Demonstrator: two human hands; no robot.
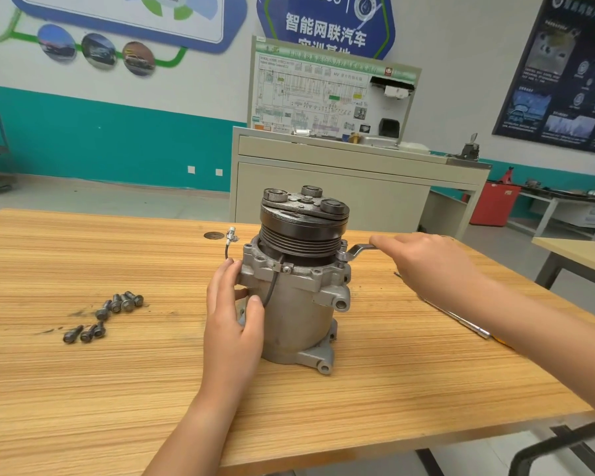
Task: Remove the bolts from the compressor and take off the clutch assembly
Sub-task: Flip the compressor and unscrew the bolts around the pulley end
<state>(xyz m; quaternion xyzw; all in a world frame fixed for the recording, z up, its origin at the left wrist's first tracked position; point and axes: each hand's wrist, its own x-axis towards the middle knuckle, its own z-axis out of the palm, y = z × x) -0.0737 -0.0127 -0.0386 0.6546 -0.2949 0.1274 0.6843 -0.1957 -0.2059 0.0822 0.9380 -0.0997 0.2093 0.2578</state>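
A grey aluminium compressor (299, 317) stands upright on the wooden table (117, 389), with its black pulley and clutch assembly (304, 221) on top. My left hand (232, 314) grips the left side of the compressor body, thumb across the front beside a black wire. A metal wrench (356, 251) sits on a bolt at the right of the flange (342, 256). My right hand (426, 261) holds the wrench's handle, which its fingers mostly hide. Several dark removed bolts (105, 316) lie on the table to the left.
A long metal tool with a yellow end (461, 319) lies on the table under my right forearm. A small round grommet hole (214, 235) is in the tabletop behind the compressor. A beige training cabinet (340, 180) stands beyond the table's far edge.
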